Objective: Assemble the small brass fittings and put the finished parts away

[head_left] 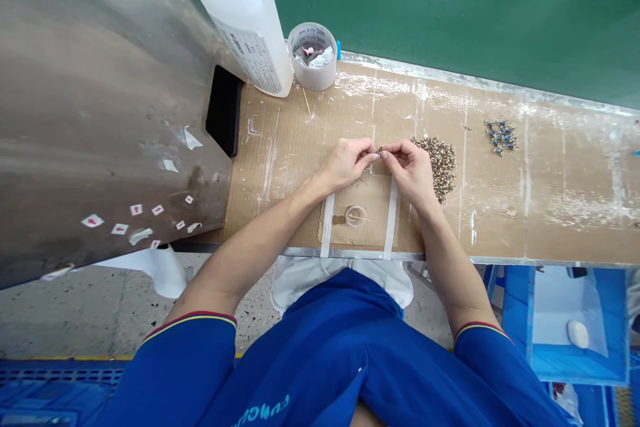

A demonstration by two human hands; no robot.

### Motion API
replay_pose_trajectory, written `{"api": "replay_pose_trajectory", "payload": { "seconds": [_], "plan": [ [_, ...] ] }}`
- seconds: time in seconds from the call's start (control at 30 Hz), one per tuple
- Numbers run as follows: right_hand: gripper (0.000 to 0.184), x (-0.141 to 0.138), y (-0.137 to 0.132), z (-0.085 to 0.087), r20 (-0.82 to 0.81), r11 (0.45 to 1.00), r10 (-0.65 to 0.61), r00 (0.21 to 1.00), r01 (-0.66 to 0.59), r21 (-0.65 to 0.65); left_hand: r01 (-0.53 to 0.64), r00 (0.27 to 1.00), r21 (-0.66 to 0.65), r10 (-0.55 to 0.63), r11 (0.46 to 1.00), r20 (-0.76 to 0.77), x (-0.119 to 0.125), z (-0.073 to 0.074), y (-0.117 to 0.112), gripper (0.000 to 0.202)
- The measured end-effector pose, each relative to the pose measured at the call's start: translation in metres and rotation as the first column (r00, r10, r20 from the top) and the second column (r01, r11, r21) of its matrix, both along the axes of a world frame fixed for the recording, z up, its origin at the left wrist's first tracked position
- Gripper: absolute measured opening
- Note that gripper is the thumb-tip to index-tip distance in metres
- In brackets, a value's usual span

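Observation:
My left hand and my right hand meet over the cardboard-covered bench, fingertips pinched together on a tiny brass-coloured part between them. A heap of small brass parts lies just right of my right hand. A small round clear dish with a thin stick across it sits on a taped cardboard patch below my hands. Further right is a small cluster of blue-grey parts.
A white squeeze bottle with a blue cap and a tape roll holding scraps stand at the back left. A metal wall with stickers and a black block bound the left. A green panel lies behind.

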State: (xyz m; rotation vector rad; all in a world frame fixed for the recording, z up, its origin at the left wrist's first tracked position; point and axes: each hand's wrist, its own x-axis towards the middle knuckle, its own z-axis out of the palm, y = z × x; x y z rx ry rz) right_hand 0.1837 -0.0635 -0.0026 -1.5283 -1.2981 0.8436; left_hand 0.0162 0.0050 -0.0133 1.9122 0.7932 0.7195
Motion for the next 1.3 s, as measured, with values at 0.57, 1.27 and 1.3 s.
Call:
{"api": "replay_pose_trajectory", "payload": {
  "seconds": [0.57,1.27,1.3],
  "plan": [
    [0.021,0.008,0.001,-0.009,0.019,0.976,0.212,0.977,-0.211,-0.062,0.063,0.981,0.11,-0.041,0.992,-0.187,-0.004,-0.002,0.001,0.017],
    [0.021,0.0,0.003,-0.007,-0.036,0.999,0.042,0.998,-0.042,0.005,0.032,0.997,0.093,-0.025,0.995,-0.077,-0.004,0.001,0.002,0.032],
    [0.02,0.001,0.003,-0.007,-0.031,0.998,0.057,0.998,-0.057,0.009,0.038,0.997,0.104,-0.03,0.994,-0.077,-0.004,0.0,0.002,0.033]
  ]
}}
